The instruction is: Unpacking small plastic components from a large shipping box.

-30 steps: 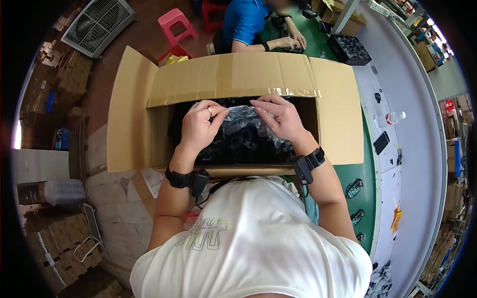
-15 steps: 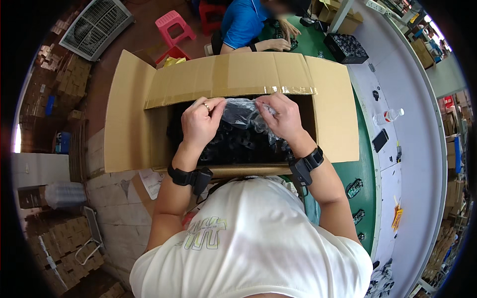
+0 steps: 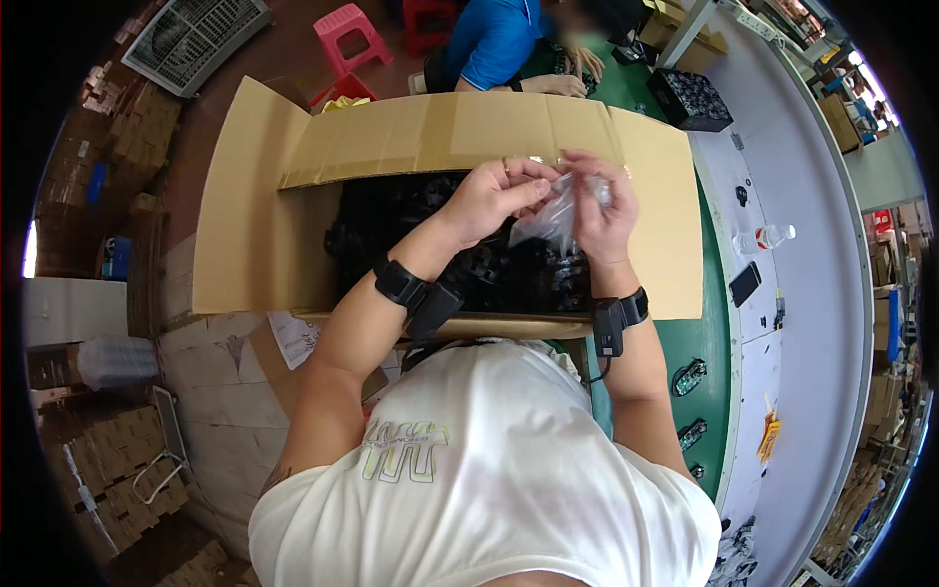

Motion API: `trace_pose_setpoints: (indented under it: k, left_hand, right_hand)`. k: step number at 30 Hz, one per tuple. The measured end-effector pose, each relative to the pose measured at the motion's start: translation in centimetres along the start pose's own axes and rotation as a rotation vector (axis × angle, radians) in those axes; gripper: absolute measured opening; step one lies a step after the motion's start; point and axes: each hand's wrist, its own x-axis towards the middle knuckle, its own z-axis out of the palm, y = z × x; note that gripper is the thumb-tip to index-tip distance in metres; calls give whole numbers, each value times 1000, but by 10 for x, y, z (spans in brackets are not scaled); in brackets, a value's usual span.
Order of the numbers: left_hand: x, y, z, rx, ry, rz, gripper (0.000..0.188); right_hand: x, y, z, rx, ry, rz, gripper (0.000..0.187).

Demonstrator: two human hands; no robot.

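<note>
A clear plastic bag point(image 3: 550, 227) hangs bunched between my two hands, above the open cardboard box point(image 3: 411, 132). My left hand point(image 3: 494, 201) reaches across to the bag's gathered top and pinches it with thumb and forefinger. Closed round the bag's right side is my right hand point(image 3: 602, 210). What the bag holds cannot be made out. Inside the box lie many small black plastic parts point(image 3: 391, 220), partly hidden under my hands and forearms. Both wrists wear black strapped devices.
A green worktable point(image 3: 699, 338) runs along the right with small circuit-board parts, beside a pale ledge bearing a plastic bottle point(image 3: 765, 238) and a phone point(image 3: 744, 284). Beyond the box sits a co-worker in a blue shirt point(image 3: 494, 44). Pink stool point(image 3: 350, 37) at far left.
The bag was stretched wide between both hands; now it is bunched up at the right. My left hand has moved right toward my right hand, which shifted slightly right.
</note>
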Motion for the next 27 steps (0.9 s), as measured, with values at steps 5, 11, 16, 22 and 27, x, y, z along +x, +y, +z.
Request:
trace_pose_setpoints:
  k: [5, 11, 16, 22, 27]
  left_hand:
    - [24, -37, -8, 375, -97, -456, 25]
    - [67, -114, 28, 1541, -383, -227, 32]
    - [86, -233, -41, 1317, -271, 280, 34]
    - [44, -117, -42, 1256, -275, 141, 21]
    - [-35, -14, -41, 242, -50, -345, 28]
  right_hand:
    - [21, 6, -26, -216, 562, -68, 25]
    - [6, 10, -29, -232, 402, -30, 20]
    - [8, 1, -7, -264, 217, -31, 18]
    - [12, -6, -16, -276, 25, -147, 21]
    - [11, -18, -1, -138, -450, 2, 72]
